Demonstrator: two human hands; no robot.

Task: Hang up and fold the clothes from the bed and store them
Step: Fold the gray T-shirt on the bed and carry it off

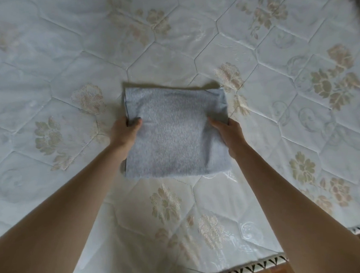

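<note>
Left to right, head view. Far left: the white quilted mattress with beige flower print [45, 60] fills nearly the whole pic, hexagon stitch lines across it, flower motifs scattered over the left side and more twd the right edge.

Left hand [124, 132], bare forearm coming in from the bottom-left corner, grips the left edge of the folded light-grey knit garment [174, 132]: thumb on top of the cloth, other fingers curled under the edge and hidden, so a narrow pinch on the fabric.

The grey garment is folded into a rough square, sitting abt mid-mattress, well in from the near edge. A thin dark seam line runs down its left edge. Far edge casts a dark shadow on the mattress; can't tell if the piece lies flat or is lifted a bit. Pic is slightly blurred here.

Right hand [229, 131], forearm from the bottom-right corner, holds the right edge of the same garment: thumb lies on top pointing inward, remaining fingers wrapped under and out of sight, also a narrow grip.

Near edge of mattress, bottom right: a white trim band with black triangle pattern [244, 271] runs along the border, a 2nd bit of it shows further right. Below it a strip of reddish-brown wooden floor [282, 272].

No containers in shot, no readable writing or labels on garment or mattress.
</note>
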